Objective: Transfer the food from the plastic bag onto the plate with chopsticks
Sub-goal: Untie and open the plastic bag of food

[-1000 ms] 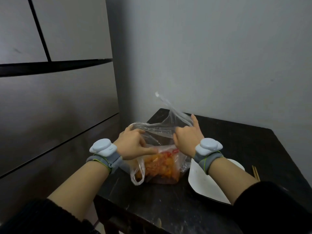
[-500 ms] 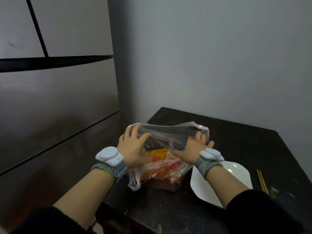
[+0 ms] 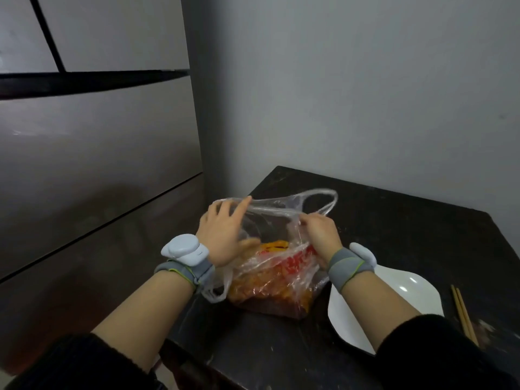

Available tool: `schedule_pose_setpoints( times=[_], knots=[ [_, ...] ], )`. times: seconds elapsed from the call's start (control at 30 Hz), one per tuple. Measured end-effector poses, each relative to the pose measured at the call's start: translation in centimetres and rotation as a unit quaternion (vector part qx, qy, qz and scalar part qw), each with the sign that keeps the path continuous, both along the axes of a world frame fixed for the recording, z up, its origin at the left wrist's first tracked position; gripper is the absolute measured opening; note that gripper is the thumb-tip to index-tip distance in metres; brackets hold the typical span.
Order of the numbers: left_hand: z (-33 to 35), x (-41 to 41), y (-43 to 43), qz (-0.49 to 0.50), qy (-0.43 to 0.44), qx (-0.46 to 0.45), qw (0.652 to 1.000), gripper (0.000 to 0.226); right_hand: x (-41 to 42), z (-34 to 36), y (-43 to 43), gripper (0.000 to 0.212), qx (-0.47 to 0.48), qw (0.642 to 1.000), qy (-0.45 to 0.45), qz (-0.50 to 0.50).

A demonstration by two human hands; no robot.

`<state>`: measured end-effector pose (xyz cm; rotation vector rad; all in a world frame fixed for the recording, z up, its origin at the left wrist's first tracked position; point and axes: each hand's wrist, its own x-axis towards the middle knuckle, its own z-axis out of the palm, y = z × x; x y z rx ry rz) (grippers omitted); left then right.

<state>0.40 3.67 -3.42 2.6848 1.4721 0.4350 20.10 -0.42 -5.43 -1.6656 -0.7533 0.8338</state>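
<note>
Here, left fingers flat against plastic bag, right fingers around rim.

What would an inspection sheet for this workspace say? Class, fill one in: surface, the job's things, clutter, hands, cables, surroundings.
Surface: dark table, scuffed, with pale smears near the front.
Job's things: clear plastic bag of orange-red food stands on the table. The white plate to its right is bare. The chopsticks lie beyond the plate, untouched.
Clutter: nothing seen.
Hands: left hand spreads straight fingers against the bag's left rim. The right hand pinches the rim. Both wear wrist devices.
Cables: nothing seen.
Surroundings: grey wall behind, panelled doors on the left.
</note>
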Motion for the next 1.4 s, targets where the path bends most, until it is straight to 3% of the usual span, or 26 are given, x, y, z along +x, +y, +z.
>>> schedule_pose_setpoints(
  times=[0.13, 0.23, 0.3, 0.43, 0.47, 0.57, 0.6, 0.67, 0.7, 0.77, 0.83, 0.9, 0.97, 1.03, 1.1, 1.17, 1.27, 1.4],
  knots=[
    [-0.8, 1.2, 0.4, 0.051, -0.027, 0.017, 0.998, 0.041, 0.3, 1.1, -0.7, 0.012, 0.012, 0.982, 0.191, 0.0],
    [-0.9, 1.9, 0.7, 0.06, -0.167, -0.023, 0.984, 0.026, 1.3, 1.0, -1.0, 0.015, 0.028, 0.967, 0.254, 0.007],
    [-0.5, 2.0, 1.2, 0.06, -0.279, -0.109, 0.952, 0.027, 1.8, 1.1, -1.1, 0.023, 0.023, 0.959, 0.281, 0.029],
    [0.8, 2.3, 1.7, 0.076, -0.451, -0.261, 0.85, 0.034, 2.0, 1.1, -1.0, 0.018, -0.046, 0.947, 0.305, 0.088],
    [1.0, 2.5, 1.9, 0.092, -0.496, -0.313, 0.804, 0.036, 2.0, 1.1, -0.9, 0.019, -0.054, 0.943, 0.314, 0.097],
    [1.4, 2.7, 2.6, 0.112, -0.592, -0.517, 0.608, 0.041, 2.2, 1.0, -0.4, 0.021, -0.053, 0.933, 0.341, 0.103],
    [1.3, 2.6, 2.9, 0.112, -0.589, -0.562, 0.57, 0.041, 2.4, 0.8, -0.3, 0.021, -0.049, 0.93, 0.35, 0.1],
    [0.9, 2.0, 3.6, 0.115, -0.569, -0.599, 0.552, 0.039, 2.7, 0.4, -0.3, 0.02, -0.052, 0.93, 0.352, 0.094],
    [0.7, 1.7, 3.7, 0.122, -0.563, -0.601, 0.554, 0.039, 2.9, 0.2, -0.4, 0.019, -0.057, 0.934, 0.341, 0.094],
    [0.3, 1.0, 3.8, 0.146, -0.554, -0.555, 0.603, 0.035, 3.1, 0.1, -0.5, 0.02, -0.064, 0.95, 0.294, 0.085],
    [0.3, 0.6, 3.6, 0.147, -0.532, -0.476, 0.685, 0.021, 3.3, 0.4, -0.3, 0.025, -0.044, 0.976, 0.208, 0.049],
    [0.8, 0.3, 3.1, 0.125, -0.506, -0.395, 0.757, 0.015, 3.4, 1.0, -0.4, 0.021, -0.027, 0.998, 0.055, 0.024],
    [1.7, 0.1, 2.4, 0.109, -0.437, -0.277, 0.849, 0.033, 3.4, 1.8, -0.9, 0.025, -0.02, 0.993, -0.112, 0.011],
    [3.2, 0.0, 1.1, 0.067, -0.357, -0.119, 0.924, 0.028, 3.1, 2.7, -1.8, 0.027, 0.017, 0.972, -0.234, -0.003],
    [4.8, 0.1, -0.7, -0.014, -0.302, -0.046, 0.952, 0.016, 2.3, 3.7, -3.1, 0.019, 0.07, 0.949, -0.305, 0.025],
    [5.9, 0.1, -2.7, -0.08, -0.219, -0.064, 0.97, 0.015, 1.4, 4.2, -4.4, 0.017, 0.087, 0.918, -0.372, 0.104],
    [5.7, 0.2, -4.3, -0.109, -0.031, -0.078, 0.99, 0.032, 0.0, 4.0, -5.8, 0.026, 0.015, 0.847, -0.489, 0.211],
    [3.5, 0.1, -5.2, -0.085, 0.098, -0.059, 0.99, 0.053, -0.7, 3.4, -7.3, 0.026, -0.066, 0.74, -0.623, 0.245]
  ],
)
